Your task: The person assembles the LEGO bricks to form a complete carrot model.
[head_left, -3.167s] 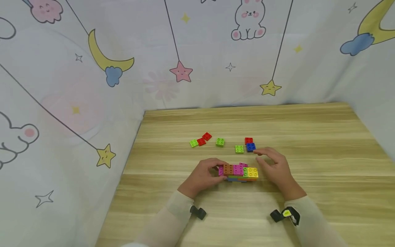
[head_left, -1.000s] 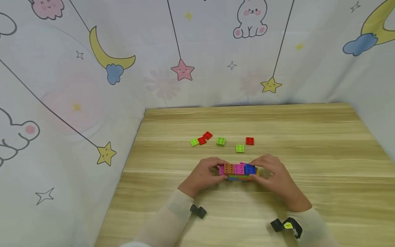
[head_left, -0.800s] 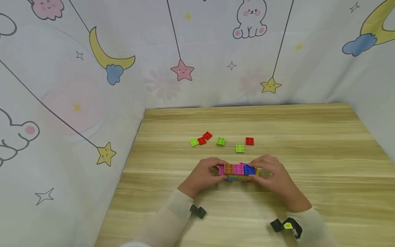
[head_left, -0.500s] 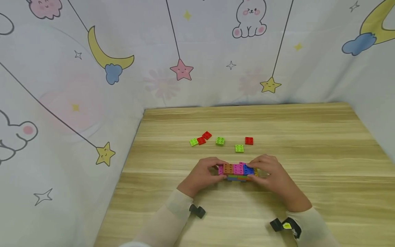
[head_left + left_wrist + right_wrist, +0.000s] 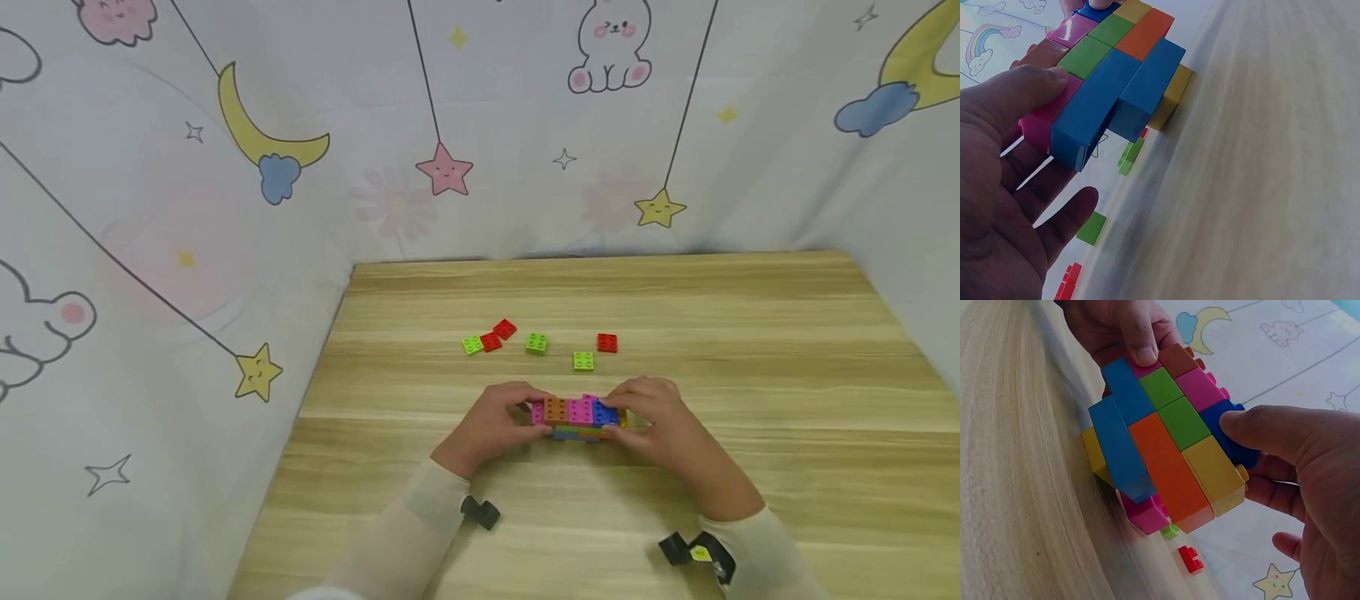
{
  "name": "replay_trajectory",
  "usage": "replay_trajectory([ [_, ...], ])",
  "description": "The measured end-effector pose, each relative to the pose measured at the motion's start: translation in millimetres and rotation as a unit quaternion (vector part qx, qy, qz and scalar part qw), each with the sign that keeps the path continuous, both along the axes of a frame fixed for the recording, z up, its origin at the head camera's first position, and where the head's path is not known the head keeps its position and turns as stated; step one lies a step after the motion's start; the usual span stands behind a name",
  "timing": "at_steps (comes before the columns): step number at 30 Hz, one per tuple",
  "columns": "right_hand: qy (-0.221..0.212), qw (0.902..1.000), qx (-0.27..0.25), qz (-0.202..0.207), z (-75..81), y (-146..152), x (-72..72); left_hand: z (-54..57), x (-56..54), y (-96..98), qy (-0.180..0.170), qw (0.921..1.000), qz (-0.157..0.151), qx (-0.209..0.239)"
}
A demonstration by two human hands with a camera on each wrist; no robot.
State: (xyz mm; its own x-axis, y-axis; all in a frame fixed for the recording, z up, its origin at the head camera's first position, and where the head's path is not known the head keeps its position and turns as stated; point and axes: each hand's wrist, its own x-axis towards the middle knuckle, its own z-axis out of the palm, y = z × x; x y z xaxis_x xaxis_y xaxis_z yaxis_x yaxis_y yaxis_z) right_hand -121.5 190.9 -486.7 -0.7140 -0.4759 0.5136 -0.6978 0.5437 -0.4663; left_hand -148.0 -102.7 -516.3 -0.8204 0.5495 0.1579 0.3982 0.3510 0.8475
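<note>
A stepped build of toy building bricks stands on the table, narrow at its base. My left hand grips its left end, with the thumb on the near side of a pink brick. On the top row are a brown brick, another pink brick and a dark blue brick. My right hand pinches that blue brick between thumb and fingers. It sits over the joint of a green brick and a yellow brick, right against the pink one.
Behind the build lie loose bricks: a light green one, a red one and a green one. Further left, two red bricks lie near a lime brick. A patterned cloth hangs behind the table.
The right hand has taken the dark blue brick from beside the red one and brought it onto the build's top right. During the last second both hands have stayed almost still.
</note>
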Motion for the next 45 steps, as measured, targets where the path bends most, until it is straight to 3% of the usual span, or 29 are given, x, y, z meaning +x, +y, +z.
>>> replay_trajectory([
  [5, -0.037, 0.9991, 0.009, -0.018, -5.2, 1.5, 0.9, -3.4, -0.6, 1.8, -0.002, 1.0, -0.001, 0.008],
  [10, -0.1, 0.9945, -0.01, -0.028, -19.4, 5.7, 1.7, -6.1, -1.5, 7.1, 0.008, 0.9998, -0.013, 0.016],
  [15, -0.135, 0.9902, -0.022, -0.029, -24.0, 6.4, 1.8, -6.3, -3.8, 9.8, 0.022, 0.9995, -0.017, 0.016],
  [19, -0.146, 0.9881, -0.032, -0.035, -25.0, 6.2, 2.2, -9.1, -7.5, 8.2, 0.022, 0.9983, -0.015, 0.052],
  [21, -0.145, 0.9883, -0.034, -0.034, -25.4, 5.5, 1.6, -11.6, -11.2, 6.5, 0.018, 0.9968, 0.003, 0.078],
  [24, -0.143, 0.9887, -0.035, -0.029, -25.7, 4.0, 0.5, -16.1, -20.9, 4.7, 0.015, 0.9942, 0.053, 0.092],
  [28, -0.145, 0.9884, -0.033, -0.029, -25.4, 3.2, -0.4, -21.6, -41.8, 4.9, 0.027, 0.9906, 0.121, 0.058],
  [30, -0.146, 0.9883, -0.032, -0.029, -25.4, 3.1, -1.0, -23.9, -54.2, 5.3, 0.032, 0.9892, 0.137, 0.042],
  [35, -0.15, 0.9879, -0.034, -0.025, -26.7, 3.1, -2.7, -25.2, -83.6, 6.4, 0.03, 0.9907, 0.131, 0.021],
  [38, -0.149, 0.9879, -0.037, -0.02, -27.9, 2.9, -3.6, -24.9, -98.0, 7.9, 0.043, 0.9914, 0.123, -0.014],
  [45, -0.146, 0.9881, -0.048, -0.008, -26.0, 1.8, -4.3, -23.5, -114.2, 12.5, 0.031, 0.9877, 0.126, -0.088],
])
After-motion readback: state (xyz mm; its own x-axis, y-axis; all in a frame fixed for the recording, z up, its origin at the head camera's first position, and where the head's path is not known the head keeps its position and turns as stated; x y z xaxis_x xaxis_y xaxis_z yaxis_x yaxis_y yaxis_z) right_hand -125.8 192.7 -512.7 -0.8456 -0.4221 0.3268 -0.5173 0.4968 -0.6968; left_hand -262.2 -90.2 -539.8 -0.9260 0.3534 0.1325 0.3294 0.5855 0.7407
